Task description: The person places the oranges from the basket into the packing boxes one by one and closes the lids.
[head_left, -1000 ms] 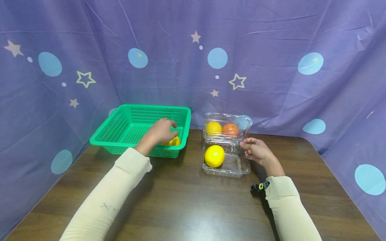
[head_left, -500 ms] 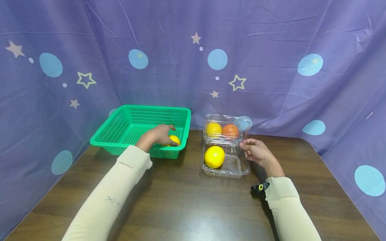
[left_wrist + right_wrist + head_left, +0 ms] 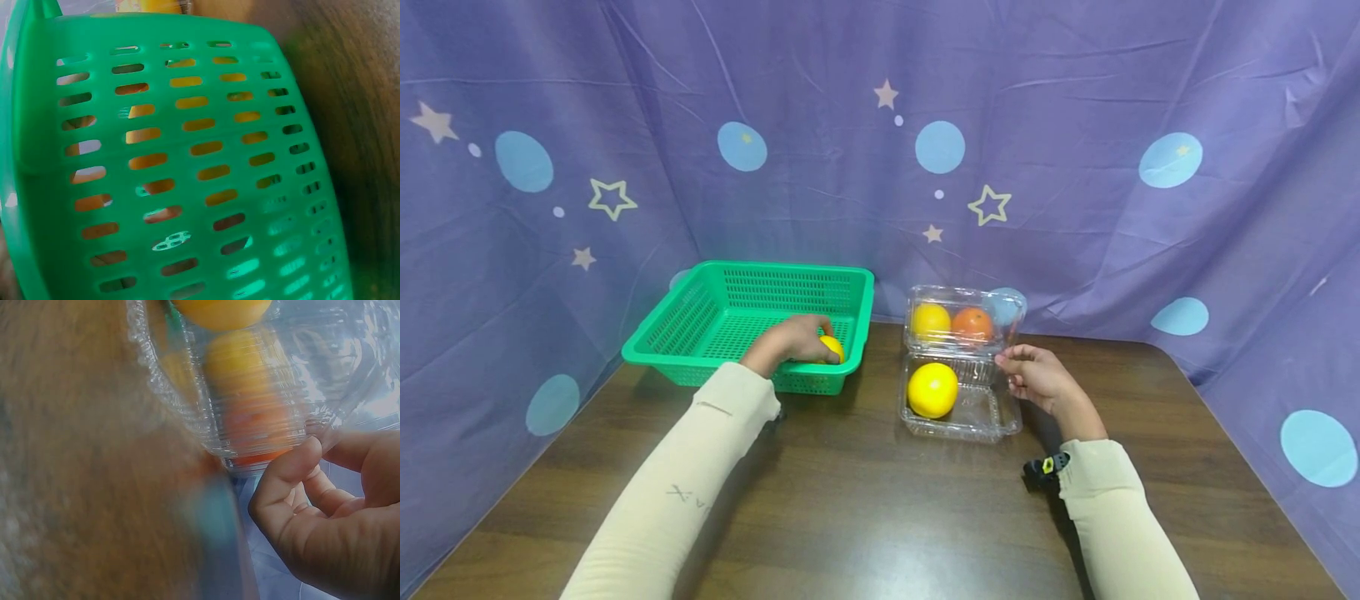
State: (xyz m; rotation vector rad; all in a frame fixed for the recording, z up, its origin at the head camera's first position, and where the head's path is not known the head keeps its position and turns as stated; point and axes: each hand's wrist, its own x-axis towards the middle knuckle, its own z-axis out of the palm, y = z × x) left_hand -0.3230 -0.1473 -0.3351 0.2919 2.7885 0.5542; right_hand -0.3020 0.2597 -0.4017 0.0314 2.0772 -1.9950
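Reaching over the near side of the green basket (image 3: 677, 333), my left hand (image 3: 793, 337) grips a round yellow fruit (image 3: 832, 348) in its right end. The basket wall hides most of this hand in the left wrist view, where yellow shows through the slots. My right hand (image 3: 1037, 377) pinches the right edge of a clear plastic clamshell box (image 3: 977, 408) between thumb and finger. A bigger yellow fruit (image 3: 933, 390) sits in the left of its front half. Through the clear plastic behind show another yellow fruit (image 3: 931, 322) and an orange-red fruit (image 3: 973, 325).
Basket and box stand side by side near the back of a brown wooden table (image 3: 880, 508). A purple curtain (image 3: 835, 208) with stars and dots hangs close behind them. A black wrist device (image 3: 1047, 469) sits at my right cuff.
My left hand has lowered into the basket and its fingers have closed round the yellow fruit there. The right hand stays at the box's edge.
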